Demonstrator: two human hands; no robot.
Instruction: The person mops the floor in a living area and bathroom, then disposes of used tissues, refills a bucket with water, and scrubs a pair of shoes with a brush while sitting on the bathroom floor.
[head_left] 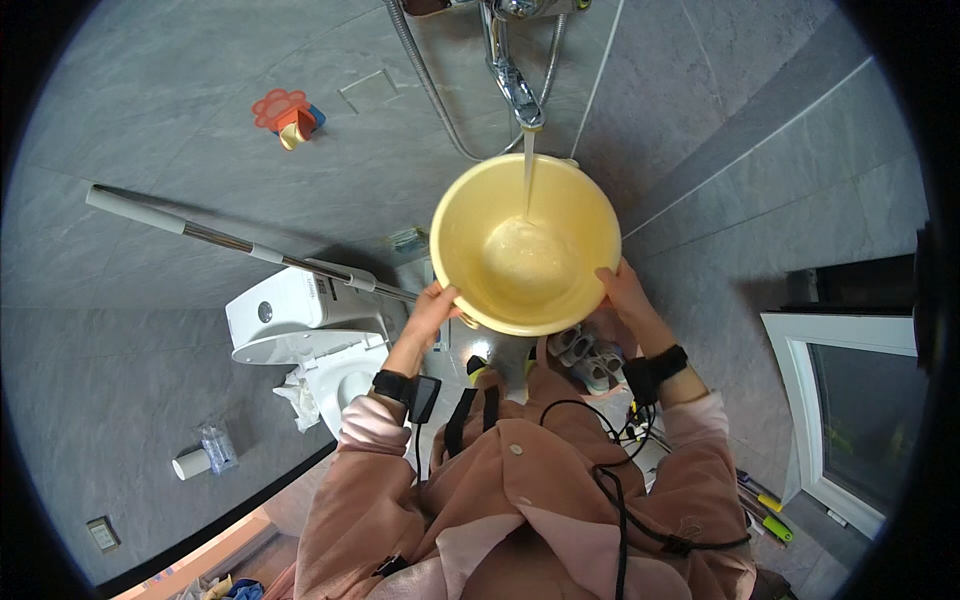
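Yellow plastic, a wide round basin (525,245) is being held up between both hands, directly under the chrome tap (517,92), whose thin stream is falling into the basin's middle and pooling there. The left hand (432,310) is gripping the rim at its lower left, fingers curled round the edge, while the right hand (622,293) is clasping the rim at the lower right; both sit equally close, on opposite sides, with the basin lying ahead of and between them. A shower hose (430,95) is hanging just left of the tap. Below and to the left, a long mop handle (230,240) is leaning over a white toilet (300,325), well apart from the basin. Grey tiled wall (760,170) is standing behind.
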